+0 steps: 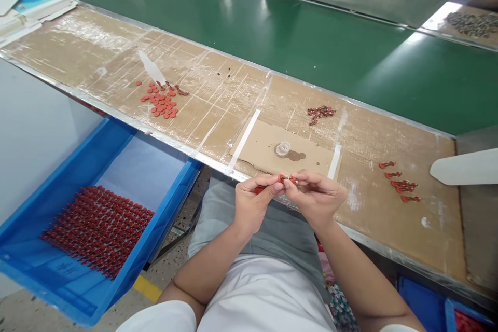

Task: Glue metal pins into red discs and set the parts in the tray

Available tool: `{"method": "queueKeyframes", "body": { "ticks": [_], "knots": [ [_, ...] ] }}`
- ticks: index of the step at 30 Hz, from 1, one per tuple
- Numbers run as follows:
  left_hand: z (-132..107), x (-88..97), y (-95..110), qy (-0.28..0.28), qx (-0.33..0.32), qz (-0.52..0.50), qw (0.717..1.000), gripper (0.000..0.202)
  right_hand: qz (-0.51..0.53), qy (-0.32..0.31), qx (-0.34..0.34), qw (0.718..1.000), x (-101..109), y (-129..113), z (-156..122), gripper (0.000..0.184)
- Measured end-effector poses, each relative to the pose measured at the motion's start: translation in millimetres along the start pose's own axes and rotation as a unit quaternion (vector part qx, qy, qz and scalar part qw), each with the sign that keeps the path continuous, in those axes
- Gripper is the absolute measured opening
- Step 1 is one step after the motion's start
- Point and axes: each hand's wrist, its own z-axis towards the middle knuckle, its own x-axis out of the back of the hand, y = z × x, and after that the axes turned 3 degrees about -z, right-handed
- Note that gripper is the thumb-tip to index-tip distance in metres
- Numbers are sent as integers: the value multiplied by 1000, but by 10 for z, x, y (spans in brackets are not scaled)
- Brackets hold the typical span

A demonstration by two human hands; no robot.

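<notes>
My left hand point(253, 202) and my right hand point(318, 198) meet at the table's front edge, fingertips pinched together. Between them is a small dark-and-red figurine point(290, 179). The left fingers grip its red round base point(280, 178), while the right fingertips hold the figure's other end; its finer shape is too small to make out. Another bit of red shows under the left fingers. Just beyond my hands, a small clear cup point(282, 149) stands beside a dark wet stain on a cardboard sheet point(257, 151) taped to the table.
Loose red discs point(163, 104) lie at left, near a few figurines point(181, 91). More figure pieces point(321, 113) are piled ahead; based figurines point(404, 185) lie right. A blue bin point(171, 202) holds rows of red-based figurines. Behind runs a green conveyor belt point(241, 26).
</notes>
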Motion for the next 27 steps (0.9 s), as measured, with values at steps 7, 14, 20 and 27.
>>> {"method": "queueKeyframes", "body": {
  "ticks": [7, 14, 20, 27],
  "knots": [
    [5, -21, -15, -14, -3, 9, 1000, 12, -9, 18, -6, 1000, 17, -38, 8, 13],
    [3, -34, -34, -13, -4, 22, 1000, 15, -4, 22, -11, 1000, 58, 4, -28, 14],
    [7, -51, -56, -3, 8, 9, 1000, 13, -10, 32, -48, 998, 67, -9, -40, 16],
    [15, -83, -73, 45, 35, -8, 998, 20, 40, 28, -108, 993, 2, -9, -73, 21]
  ]
}}
